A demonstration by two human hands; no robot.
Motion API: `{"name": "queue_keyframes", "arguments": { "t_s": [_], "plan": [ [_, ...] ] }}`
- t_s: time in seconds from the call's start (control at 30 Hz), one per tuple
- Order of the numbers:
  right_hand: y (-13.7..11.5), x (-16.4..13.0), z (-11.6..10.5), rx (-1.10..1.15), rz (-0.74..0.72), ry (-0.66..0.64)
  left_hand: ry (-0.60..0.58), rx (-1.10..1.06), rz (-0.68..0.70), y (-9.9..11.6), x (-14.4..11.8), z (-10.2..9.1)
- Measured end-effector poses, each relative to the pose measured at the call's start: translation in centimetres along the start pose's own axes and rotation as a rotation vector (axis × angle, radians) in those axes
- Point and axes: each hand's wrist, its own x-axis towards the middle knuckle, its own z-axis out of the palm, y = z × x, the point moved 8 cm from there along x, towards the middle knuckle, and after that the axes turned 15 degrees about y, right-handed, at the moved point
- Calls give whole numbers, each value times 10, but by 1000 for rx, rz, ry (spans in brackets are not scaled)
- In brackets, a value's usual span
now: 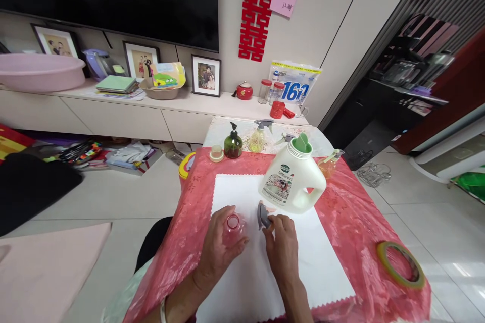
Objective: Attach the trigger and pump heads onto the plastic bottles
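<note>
And there, at lower centre of the frame, the left hand (214, 243) curled round a small translucent pink plastic bottle (232, 236), thumb and fingers half closed, its open neck facing up! Just to its right, the right hand (283, 245) pinched a grey plastic trigger spray head (262, 216), apart from the bottle. Both were above a white zigzag-edged sheet (242, 292); behind, right of centre, stood a large white handled jug (293, 184) with green in its mouth.

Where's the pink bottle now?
In the head view, the pink bottle is in the left hand, over the white sheet, left of the spray head in the right hand.
</note>
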Motion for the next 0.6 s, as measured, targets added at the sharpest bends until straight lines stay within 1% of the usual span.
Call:
{"name": "queue_keyframes", "arguments": {
  "t_s": [0.1, 0.17, 0.23, 0.3, 0.37, 0.43, 0.47, 0.53, 0.6],
  "plan": [
    [6, -12, 12, -27, 0, -47, 14, -3, -24, -4, 11, -2],
    [7, -15, 14, -33, 9, -67, 21, 3, -19, -8, 19, 2],
    [6, -15, 12, -18, 16, -80, 31, 13, -12, -13, 26, 6],
    [5, -9, 4, 18, 21, -86, 37, 25, -3, -18, 30, 11],
    [8, 2, -13, 48, 41, -64, 34, 40, 11, -21, 32, 16],
    [17, 20, -39, 57, 97, 21, 24, 59, 17, -23, 31, 20],
    [25, 29, -54, 50, 141, 87, 21, 68, 16, -24, 30, 21],
    [45, 47, -86, 22, 266, 269, 25, 82, 18, -25, 28, 21],
    [66, 61, -106, 1, 392, 390, 42, 85, 32, -25, 26, 20]
  ]
}}
